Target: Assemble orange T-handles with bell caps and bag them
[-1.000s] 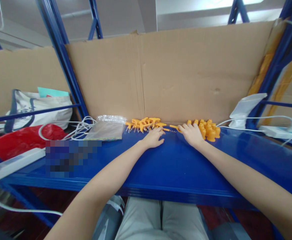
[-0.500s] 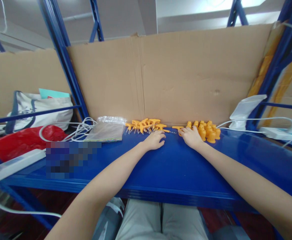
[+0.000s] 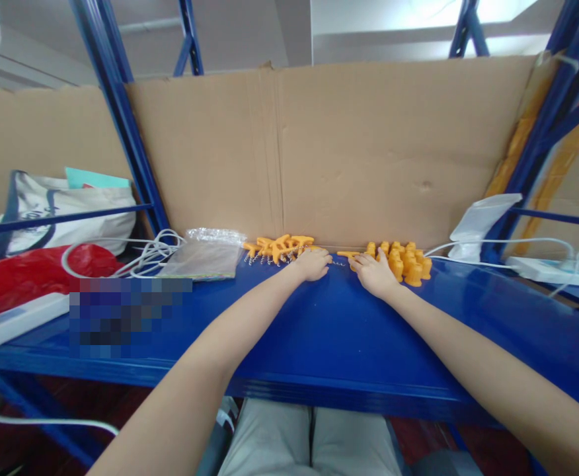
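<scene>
My left hand [image 3: 313,264] rests on the blue shelf [image 3: 329,330] with its fingers curled down, at the right end of a pile of orange T-shaped pieces with small springs [image 3: 275,246]. What its fingers cover is hidden. My right hand [image 3: 375,274] lies close beside it, fingers closed, with its fingertips on a single orange piece [image 3: 343,254] lying between the two hands. A thin spring runs between the two sets of fingertips. Just right of my right hand stands a cluster of orange bell-shaped pieces [image 3: 407,262].
A cardboard sheet [image 3: 349,145] backs the shelf. A clear plastic bag [image 3: 205,254], white cables [image 3: 145,254], a red bag [image 3: 26,277] and a white tote [image 3: 61,211] lie to the left. A white pouch [image 3: 482,215] and power strip [image 3: 547,270] sit at right.
My left hand has moved slightly forward and right, closer to my right hand and the single orange piece. The right hand has drawn back a little from the bell-shaped cluster.
</scene>
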A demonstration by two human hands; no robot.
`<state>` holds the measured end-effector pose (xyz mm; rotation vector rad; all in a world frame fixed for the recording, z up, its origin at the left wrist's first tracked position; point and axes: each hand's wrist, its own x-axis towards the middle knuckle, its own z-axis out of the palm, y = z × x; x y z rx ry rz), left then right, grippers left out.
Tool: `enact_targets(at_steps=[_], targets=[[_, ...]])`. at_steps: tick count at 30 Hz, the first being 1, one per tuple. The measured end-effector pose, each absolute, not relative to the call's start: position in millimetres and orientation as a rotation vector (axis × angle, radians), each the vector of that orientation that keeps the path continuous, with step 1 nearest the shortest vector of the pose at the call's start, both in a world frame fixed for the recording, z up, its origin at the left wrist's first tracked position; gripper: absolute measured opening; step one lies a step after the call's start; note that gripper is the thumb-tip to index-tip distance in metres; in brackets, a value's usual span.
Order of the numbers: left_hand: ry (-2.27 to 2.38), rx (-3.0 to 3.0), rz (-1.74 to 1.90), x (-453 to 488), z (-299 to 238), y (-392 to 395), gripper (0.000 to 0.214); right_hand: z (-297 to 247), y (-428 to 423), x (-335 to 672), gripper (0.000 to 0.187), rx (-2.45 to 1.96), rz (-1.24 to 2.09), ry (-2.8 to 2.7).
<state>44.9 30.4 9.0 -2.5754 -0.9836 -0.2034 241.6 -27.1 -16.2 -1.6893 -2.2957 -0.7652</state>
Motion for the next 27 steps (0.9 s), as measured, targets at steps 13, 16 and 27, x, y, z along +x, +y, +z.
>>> enact_targets(at_steps=[13,16,27], targets=[[-1.467,-2.605,-0.538,70,10,53,0.021,-15,-31,243,0.052,-1.749,-0.741,-2.041],[-1.584,-2.601,-0.757,67,13,63,0.019,-10,-35,243,0.054,-1.849,-0.701,-1.978],[-1.955,-2.375,-1.747,51,28,94,0.013,0,-46,237,0.050,-2.031,-0.565,-1.967]])
